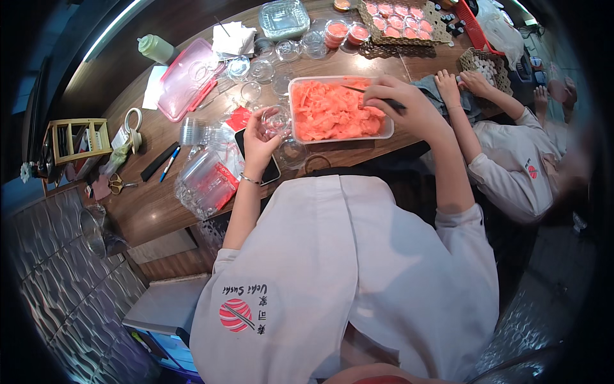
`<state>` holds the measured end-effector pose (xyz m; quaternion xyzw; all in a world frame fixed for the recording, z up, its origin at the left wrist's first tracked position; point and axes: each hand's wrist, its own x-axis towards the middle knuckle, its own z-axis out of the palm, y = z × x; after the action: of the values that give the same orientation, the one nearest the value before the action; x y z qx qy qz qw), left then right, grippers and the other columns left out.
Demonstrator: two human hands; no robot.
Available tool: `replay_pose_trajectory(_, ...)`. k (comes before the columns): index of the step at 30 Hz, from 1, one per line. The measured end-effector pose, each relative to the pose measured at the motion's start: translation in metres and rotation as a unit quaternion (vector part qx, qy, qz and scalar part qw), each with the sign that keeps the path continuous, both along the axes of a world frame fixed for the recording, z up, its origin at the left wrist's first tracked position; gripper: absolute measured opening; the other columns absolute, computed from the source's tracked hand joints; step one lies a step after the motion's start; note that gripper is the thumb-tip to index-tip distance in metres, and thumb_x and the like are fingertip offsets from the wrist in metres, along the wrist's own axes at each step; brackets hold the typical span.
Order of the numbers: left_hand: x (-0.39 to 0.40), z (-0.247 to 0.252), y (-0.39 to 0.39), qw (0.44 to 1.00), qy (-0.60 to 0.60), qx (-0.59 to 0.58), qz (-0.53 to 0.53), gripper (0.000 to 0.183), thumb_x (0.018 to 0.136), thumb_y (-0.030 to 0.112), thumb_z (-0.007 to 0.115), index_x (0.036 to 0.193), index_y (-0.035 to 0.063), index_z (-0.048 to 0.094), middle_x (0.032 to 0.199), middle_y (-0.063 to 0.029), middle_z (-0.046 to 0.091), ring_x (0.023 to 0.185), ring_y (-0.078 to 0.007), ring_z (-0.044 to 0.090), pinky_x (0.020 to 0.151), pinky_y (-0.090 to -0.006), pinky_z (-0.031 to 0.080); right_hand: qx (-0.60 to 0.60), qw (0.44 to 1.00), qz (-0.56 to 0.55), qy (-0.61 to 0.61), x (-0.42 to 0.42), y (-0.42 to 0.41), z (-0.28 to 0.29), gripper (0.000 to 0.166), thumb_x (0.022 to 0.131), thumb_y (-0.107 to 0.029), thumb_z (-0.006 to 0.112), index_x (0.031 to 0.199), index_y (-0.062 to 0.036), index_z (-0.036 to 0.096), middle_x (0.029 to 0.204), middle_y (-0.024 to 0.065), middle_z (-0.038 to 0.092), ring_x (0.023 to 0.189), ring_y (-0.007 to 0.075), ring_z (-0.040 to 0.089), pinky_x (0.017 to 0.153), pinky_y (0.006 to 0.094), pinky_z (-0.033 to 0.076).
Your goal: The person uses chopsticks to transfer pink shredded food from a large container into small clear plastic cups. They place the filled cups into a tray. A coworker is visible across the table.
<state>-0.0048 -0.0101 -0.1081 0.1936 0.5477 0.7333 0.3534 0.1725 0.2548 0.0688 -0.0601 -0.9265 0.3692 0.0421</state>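
A rectangular plastic tub (pixel 290 115) full of pink, thinly sliced food that looks like pickled ginger stands on the wooden counter before me. My left hand (pixel 261 141) holds a small clear round plastic cup (pixel 276 120) at the tub's left side. In my right hand (pixel 403 103) is a dark, slim pointed utensil, perhaps tweezers (pixel 394 102), its tip over the ginger. Clear round cups and lids (pixel 261 70) lie scattered behind and left of the tub. Filled pink cups (pixel 336 31) stand further back, with more in a woven tray (pixel 400 42).
A phone (pixel 271 173) lies by my left wrist, beside bagged plastic cups (pixel 206 180). A pink lid (pixel 184 79), a squeeze bottle (pixel 157 49) and a clear container (pixel 284 19) stand further back. At right, a co-worker's hands (pixel 448 86) rest near a grey cloth (pixel 427 89) and basket (pixel 508 86).
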Motion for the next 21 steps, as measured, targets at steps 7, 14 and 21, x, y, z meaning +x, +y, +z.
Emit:
replay_pose_trajectory(7,0.003,0.000,-0.003,1.000,0.022,-0.010,-0.006,0.064,0.074,-0.012,0.071,0.131,0.0048,0.046,0.130,-0.0111,0.053,0.098,-0.0122,0.060,0.086,-0.0271,0.055,0.024,0.992,0.117,-0.040,-0.036,-0.006,-0.011,0.011,0.090,-0.015,0.065,0.098,-0.0065,0.065,0.093,0.0085,0.063,0.085,0.0260,0.062,0.073,0.0344,0.049)
replay_pose_trajectory(14,0.005,-0.003,-0.008,1.000,0.028,-0.004,-0.008,0.064,0.077,-0.009,0.073,0.133,0.0058,0.044,0.133,-0.0143,0.052,0.101,-0.0147,0.060,0.085,-0.0289,0.057,-0.023,0.996,0.051,-0.065,-0.057,0.004,-0.027,0.020,0.094,-0.021,0.064,0.093,-0.0007,0.065,0.078,0.0078,0.064,0.071,0.0169,0.062,0.067,0.0291,0.049)
replay_pose_trajectory(21,0.005,-0.007,-0.007,1.000,0.004,0.001,-0.010,0.065,0.076,-0.010,0.072,0.133,0.0056,0.044,0.133,-0.0148,0.052,0.103,-0.0145,0.058,0.088,-0.0304,0.056,-0.287,0.943,-0.166,0.022,-0.034,0.042,-0.072,0.027,0.097,-0.025,0.061,0.095,0.0010,0.067,0.076,0.0036,0.065,0.070,0.0113,0.066,0.064,0.0263,0.058)
